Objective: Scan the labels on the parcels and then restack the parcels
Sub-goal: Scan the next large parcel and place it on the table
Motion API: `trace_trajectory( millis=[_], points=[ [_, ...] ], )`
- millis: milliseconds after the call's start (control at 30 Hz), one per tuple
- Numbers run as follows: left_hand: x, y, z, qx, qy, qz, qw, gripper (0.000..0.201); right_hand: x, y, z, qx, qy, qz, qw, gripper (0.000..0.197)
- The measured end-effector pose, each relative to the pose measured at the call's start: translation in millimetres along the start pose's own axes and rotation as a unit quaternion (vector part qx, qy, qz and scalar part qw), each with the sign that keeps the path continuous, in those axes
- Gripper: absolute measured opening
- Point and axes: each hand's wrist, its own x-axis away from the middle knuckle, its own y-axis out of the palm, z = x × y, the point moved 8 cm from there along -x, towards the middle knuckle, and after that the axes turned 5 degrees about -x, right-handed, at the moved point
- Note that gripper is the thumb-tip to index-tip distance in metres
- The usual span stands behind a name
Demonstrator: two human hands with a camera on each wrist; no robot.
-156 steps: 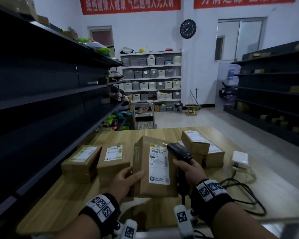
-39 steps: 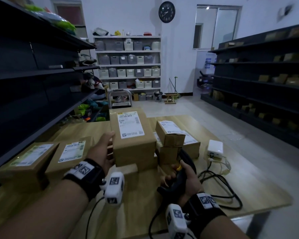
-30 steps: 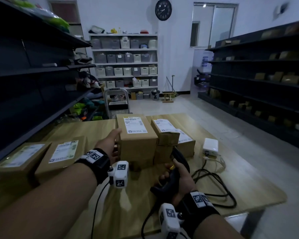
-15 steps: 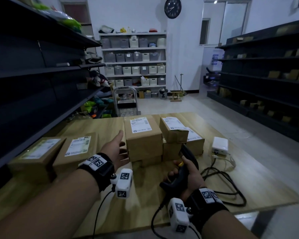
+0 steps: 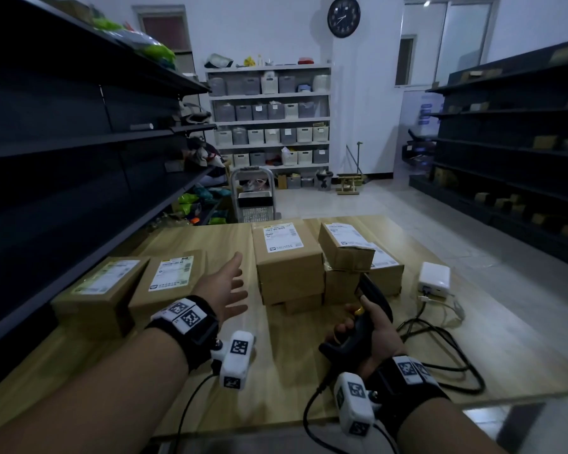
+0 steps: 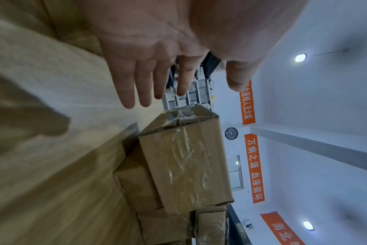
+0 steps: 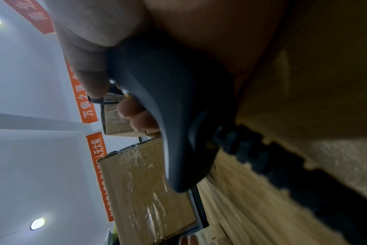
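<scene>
Judging from how the parcels lie, the task is partly done. A stack (image 5: pixel 289 267) of parcels stands in the middle of the bench (image 5: pixel 309 371), its top box label up, with a second stack (image 5: pixel 348 253) touching it on the right. Two single parcels (image 5: pixel 138 286) lie side by side at the left, well apart from the stacks; I think these are left to scan and restack. The left hand (image 5: pixel 225 288) hovers with fingers spread, grasping nothing, between the stack and the two parcels. The right hand (image 5: pixel 371 335) grasps the scanner (image 5: pixel 366 309) near the bench, pointed towards the stacks.
</scene>
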Motion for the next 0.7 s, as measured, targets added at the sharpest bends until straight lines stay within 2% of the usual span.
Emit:
trace_trajectory(
  millis=[100,167,267,367,467,567,700],
  points=[
    [8,-21,21,-0.047,0.081,0.072,0.993,0.039,-2,-1,1,0.007,0.002,-0.003,1.0,0.039],
    [18,-37,42,-0.115,0.149,0.125,0.974,0.025,-1,-1,0,0.015,0.001,-0.002,1.0,0.039],
    [29,-61,72,-0.207,0.195,0.178,0.942,0.02,2,0,-1,0.026,-0.001,0.003,1.0,0.039],
    [28,-89,81,-0.304,0.165,0.215,0.913,0.035,5,2,0,0.037,-0.003,0.011,0.999,0.039],
    [16,-108,68,-0.438,0.099,0.201,0.871,0.051,6,3,0,0.042,-0.011,0.022,0.999,0.037],
    [11,-115,49,-0.516,0.063,0.172,0.837,0.048,7,3,1,0.044,-0.014,0.031,0.998,0.036],
    [21,-111,38,-0.6,0.069,0.174,0.778,0.034,7,1,4,0.042,-0.015,0.037,0.998,0.037]
  ],
)
